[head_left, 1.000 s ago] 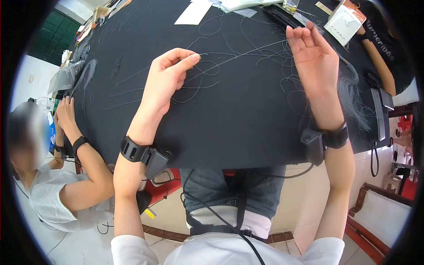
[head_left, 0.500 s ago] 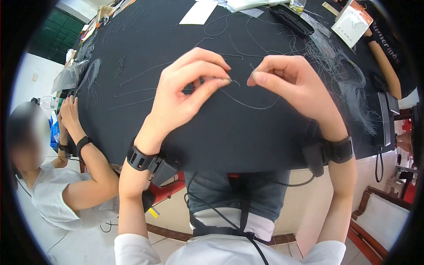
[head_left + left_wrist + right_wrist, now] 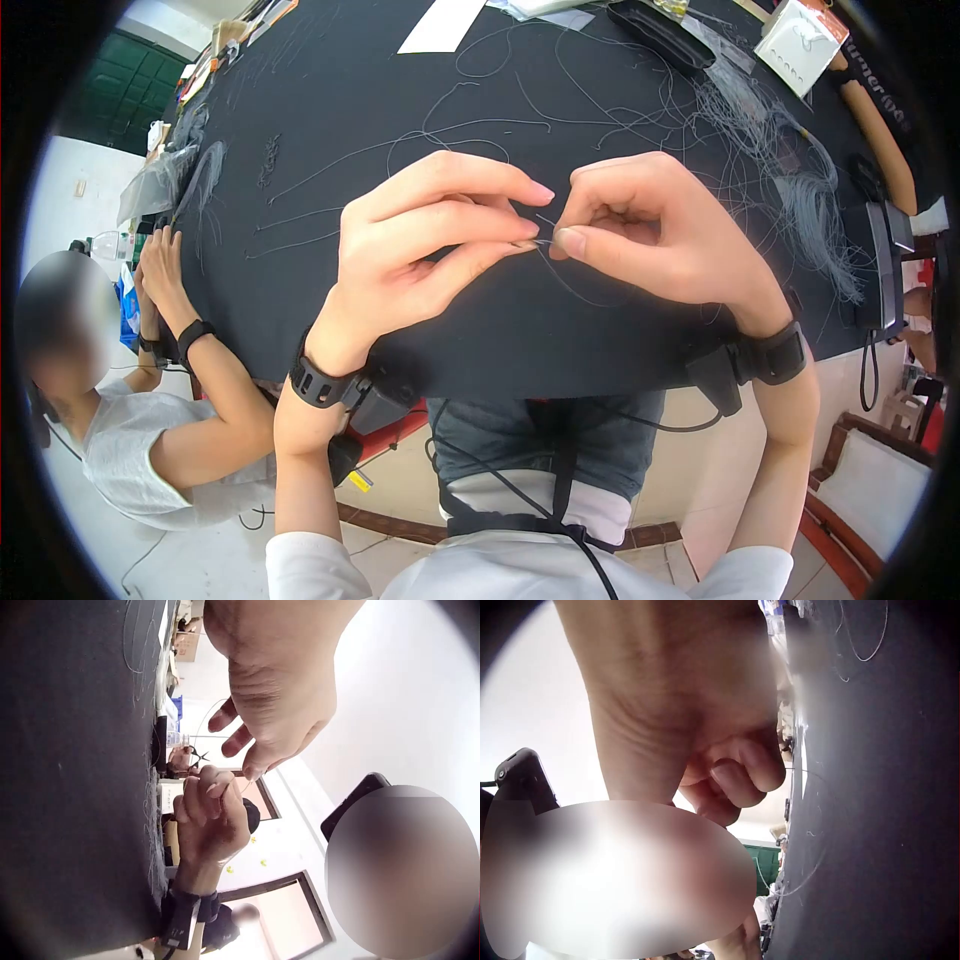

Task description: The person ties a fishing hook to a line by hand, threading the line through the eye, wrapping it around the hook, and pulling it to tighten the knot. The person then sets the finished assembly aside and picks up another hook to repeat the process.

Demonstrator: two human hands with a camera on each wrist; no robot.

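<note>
Above the front of the black table, my left hand (image 3: 420,240) pinches a thin grey cord (image 3: 572,288) between thumb and fingertips. My right hand (image 3: 665,235) faces it closely, thumb and forefinger pinched at a short end of the cord, its other fingers curled in. From between the fingertips the cord hangs in a loose curve below. In the left wrist view, my left hand (image 3: 281,697) is above, with my right hand (image 3: 214,825) just below it. The right wrist view shows the curled fingers (image 3: 739,780) of my right hand; a blur covers what lies below.
Several loose grey cords (image 3: 340,155) lie across the black table (image 3: 480,340). A tangled bundle of grey strands (image 3: 815,225) is at the right, near a white box (image 3: 800,45) and a black case (image 3: 660,35). Another person's hands (image 3: 160,265) are at the left edge.
My right hand, earlier raised far to the right with fingers extended beside the cord, has come left and now pinches close by my left hand. Both hands have moved nearer to me.
</note>
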